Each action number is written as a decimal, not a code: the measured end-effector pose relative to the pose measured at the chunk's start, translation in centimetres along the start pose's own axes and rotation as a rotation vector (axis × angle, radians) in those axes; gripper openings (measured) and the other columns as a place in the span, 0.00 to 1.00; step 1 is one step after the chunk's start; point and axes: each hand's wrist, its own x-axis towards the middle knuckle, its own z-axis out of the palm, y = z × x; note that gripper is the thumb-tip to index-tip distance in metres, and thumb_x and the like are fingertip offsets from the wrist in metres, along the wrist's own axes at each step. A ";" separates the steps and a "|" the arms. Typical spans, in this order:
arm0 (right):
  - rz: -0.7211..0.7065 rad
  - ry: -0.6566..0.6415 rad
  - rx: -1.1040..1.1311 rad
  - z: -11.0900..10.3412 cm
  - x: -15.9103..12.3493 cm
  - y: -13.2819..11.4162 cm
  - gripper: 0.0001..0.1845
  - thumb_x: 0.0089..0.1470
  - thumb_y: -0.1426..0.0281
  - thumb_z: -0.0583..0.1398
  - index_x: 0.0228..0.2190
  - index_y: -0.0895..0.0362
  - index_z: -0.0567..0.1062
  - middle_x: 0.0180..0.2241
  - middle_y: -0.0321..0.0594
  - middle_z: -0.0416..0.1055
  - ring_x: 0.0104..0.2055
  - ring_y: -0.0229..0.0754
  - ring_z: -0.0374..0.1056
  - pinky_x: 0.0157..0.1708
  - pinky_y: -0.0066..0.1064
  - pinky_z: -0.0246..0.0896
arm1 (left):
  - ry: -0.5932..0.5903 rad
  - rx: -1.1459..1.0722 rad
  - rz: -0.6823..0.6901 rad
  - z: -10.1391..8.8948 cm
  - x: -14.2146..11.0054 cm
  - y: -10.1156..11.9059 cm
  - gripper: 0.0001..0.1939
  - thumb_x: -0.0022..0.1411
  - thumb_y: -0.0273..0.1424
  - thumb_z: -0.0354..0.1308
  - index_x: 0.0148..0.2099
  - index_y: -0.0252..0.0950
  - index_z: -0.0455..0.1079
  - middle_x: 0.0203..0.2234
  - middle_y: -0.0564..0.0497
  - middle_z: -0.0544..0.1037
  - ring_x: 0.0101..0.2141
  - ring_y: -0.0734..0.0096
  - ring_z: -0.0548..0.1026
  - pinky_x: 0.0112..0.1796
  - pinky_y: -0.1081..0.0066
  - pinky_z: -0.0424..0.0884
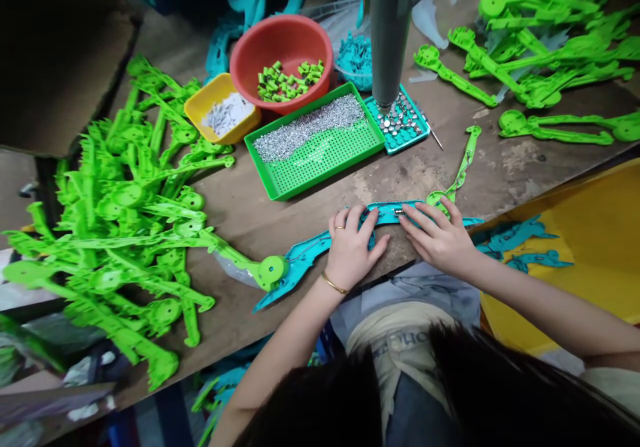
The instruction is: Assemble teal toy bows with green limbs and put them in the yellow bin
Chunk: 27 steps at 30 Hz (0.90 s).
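Teal part (pixel 320 247): lies flat at the near edge of the desk (pixel 500 160), directly under both hands.
Long axis: runs left–right, sloping from lower left up to the right.
Left hand (pixel 351 247): fingers spread, pressing down on the part's middle; nothing clamped.
Right hand (pixel 440 234): flat on the part just beside the left, fingertips at a small metal piece (pixel 399 212).
Nearer hand: both touch; the long free end extends left, on the left hand's side.
Green part (pixel 457 174): meets the teal part near the right fingers.
Hidden: the stretch beneath the palms; contact at the metal piece is hard to make out.
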 end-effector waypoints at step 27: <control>0.364 -0.174 0.405 -1.0 3.4 2.6 0.10 0.61 0.67 0.55 0.38 0.53 0.76 0.50 0.42 0.75 0.54 0.49 0.68 0.65 0.58 0.41 | -0.173 0.056 0.047 -2.1 1.5 1.0 0.26 0.62 0.43 0.58 0.60 0.39 0.68 0.56 0.35 0.66 0.55 0.44 0.62 0.58 0.41 0.54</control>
